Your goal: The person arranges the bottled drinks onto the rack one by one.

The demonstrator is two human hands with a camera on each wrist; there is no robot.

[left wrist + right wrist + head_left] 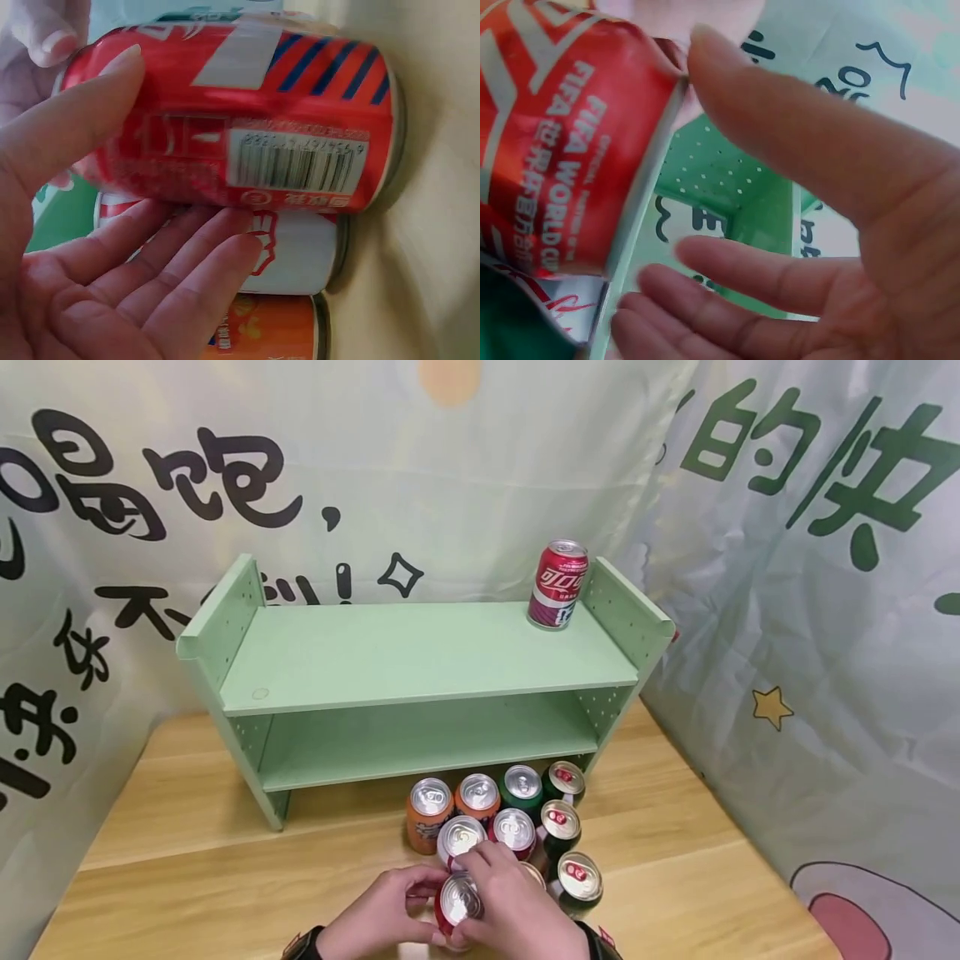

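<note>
A red soda can (459, 900) stands at the front of a group of cans. In the left wrist view, the thumb of my left hand (386, 906) lies on the can's printed side and its fingers reach round the opposite side, so it holds the can. My right hand (517, 902) is on the other side; the right wrist view shows its thumb by the can's top rim and its fingers spread, fairly straight. Right behind the red can are a white-topped can (461, 837) and a dark red can (514, 832).
Orange cans (427, 818), a green can (522, 785) and several dark cans (579, 878) stand close together on the wooden table (225, 893). Behind them is a two-tier green shelf (420, 647) with a red-purple can (558, 585) on its top right. Printed cloth (787, 635) hangs behind.
</note>
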